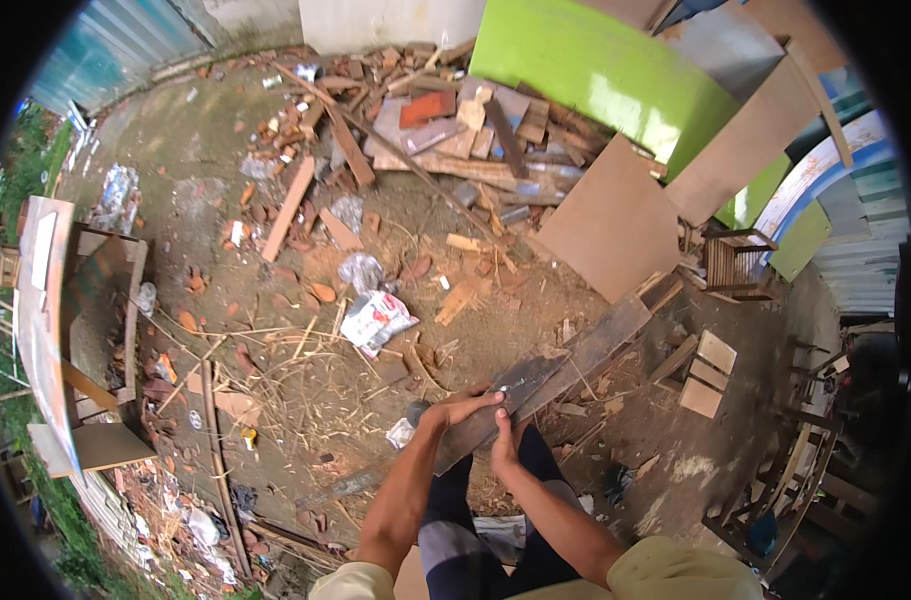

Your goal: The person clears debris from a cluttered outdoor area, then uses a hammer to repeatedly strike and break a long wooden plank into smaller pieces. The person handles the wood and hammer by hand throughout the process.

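A long, dark, weathered wooden plank runs diagonally in front of me, from low on the left up to the right, crossing above my knees. My left hand reaches over its upper face, fingers closed against the wood and pointing right. Just below, my right hand grips the near edge with the thumb up; its other fingers are mostly hidden. The two hands nearly touch. A darker flat patch lies on the plank beyond my fingertips; whether it is a separate piece I cannot tell. A dark rounded thing shows beside my left wrist.
Scrap wood and broken bricks are heaped at the back, beside a bright green panel and a brown board. A white plastic bag lies among straw. A worn cabinet stands left; a wooden crate stands right.
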Motion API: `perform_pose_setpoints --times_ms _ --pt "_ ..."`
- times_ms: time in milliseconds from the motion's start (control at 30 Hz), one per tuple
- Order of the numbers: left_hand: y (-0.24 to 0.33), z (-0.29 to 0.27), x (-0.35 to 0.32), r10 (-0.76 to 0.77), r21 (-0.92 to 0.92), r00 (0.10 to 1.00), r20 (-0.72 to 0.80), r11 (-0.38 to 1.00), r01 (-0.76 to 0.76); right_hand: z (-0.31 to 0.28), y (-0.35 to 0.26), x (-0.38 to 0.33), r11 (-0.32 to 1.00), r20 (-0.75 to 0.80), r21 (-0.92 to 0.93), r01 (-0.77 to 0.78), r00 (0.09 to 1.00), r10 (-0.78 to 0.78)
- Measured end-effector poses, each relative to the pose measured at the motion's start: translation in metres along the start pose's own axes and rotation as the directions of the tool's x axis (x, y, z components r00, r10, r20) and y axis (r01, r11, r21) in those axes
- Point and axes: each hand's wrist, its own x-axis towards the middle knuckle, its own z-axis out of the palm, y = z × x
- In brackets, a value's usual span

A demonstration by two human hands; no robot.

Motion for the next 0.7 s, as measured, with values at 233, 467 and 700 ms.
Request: perform_pose_setpoints --times_ms 233,467,700 --pt "-0.062 -0.057 0.110 -0.137 -0.004 0.988 0.067 0.991 0.137 -0.014 0.151 0.108 0.939 0.040 0.148 -0.310 0.951 0.308" --pt "-0.128 -0.146 0.180 -0.141 0.116 0.982 -0.126 0.981 0.156 0.050 0.230 0.204 0.921 0.350 0.065 -0.385 0.873 0.340" --pt "-0.231 -0.111 0.166 -0.138 0.258 0.661 -0.738 0.847 0.464 0.056 0.234 0.244 0.727 0.289 -0.659 -0.194 0.827 0.483"
